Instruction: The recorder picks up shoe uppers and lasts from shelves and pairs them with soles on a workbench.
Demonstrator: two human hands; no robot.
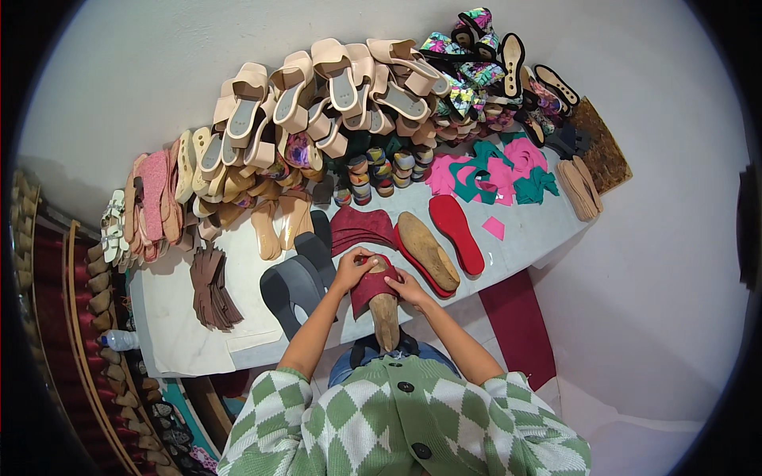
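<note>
Cardigan [405, 428]: green-and-white checked, at 6 o'clock.
Table [182, 317]: white, shoes heaped at 12 o'clock.
Wooden last [386, 316]: centre, dark red upper [370, 287] over its toe.
Left hand [352, 268]: fingers curled, pressing upper.
Right hand [408, 287]: fingers together, gripping upper.

Bright, even indoor light washes over the white worktop [182, 317], and soft shadows sit just under the stacked sandals [333, 87] along its far edge. The fisheye bends the worktop's edges hard and a black vignette rings the view. Focus is crisp at centre, softer and dimmer toward the lower left rim.
</note>
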